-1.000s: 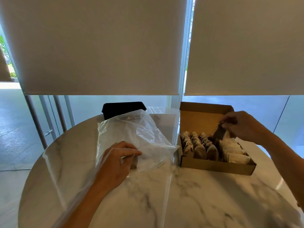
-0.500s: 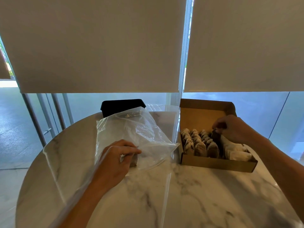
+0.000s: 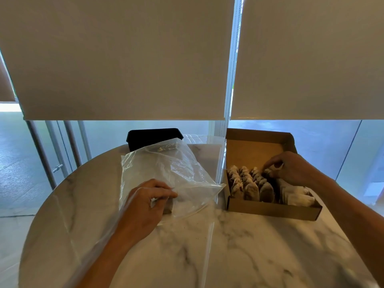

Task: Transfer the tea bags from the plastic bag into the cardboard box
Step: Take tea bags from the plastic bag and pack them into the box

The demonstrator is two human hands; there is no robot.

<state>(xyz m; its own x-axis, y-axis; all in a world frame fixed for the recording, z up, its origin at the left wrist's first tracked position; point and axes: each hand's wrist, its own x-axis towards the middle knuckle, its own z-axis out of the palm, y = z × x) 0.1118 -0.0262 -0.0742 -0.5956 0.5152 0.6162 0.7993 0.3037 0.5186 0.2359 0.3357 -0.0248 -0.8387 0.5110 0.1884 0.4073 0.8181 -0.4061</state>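
your left hand (image 3: 143, 206) sits inside the clear plastic bag (image 3: 176, 173), which lies flat on the round marble counter (image 3: 239, 252). its fingers (image 3: 166, 195) curl around a small dark tea bag (image 3: 168, 207) near the bag's open mouth, and the plastic drapes over your wrist and arm. the rest of the plastic bag looks nearly see-through, with something small and dark showing near its far end. your right hand (image 3: 291, 169) is down in the open cardboard box (image 3: 272, 210), which sits on the counter just to the right of the plastic bag. its fingers (image 3: 272, 166) are bent and pinched together on one tea bag at the back of a row. the tea bags in the box (image 3: 249, 183) stand upright in rows on the left side, packed close, and more pale ones lie stacked on the right side under your right hand. the box lid stands up at the back. a black tray (image 3: 153, 137) sits at the far edge of the counter, behind the plastic bag. two big window blinds (image 3: 124, 59) hang down behind it all.
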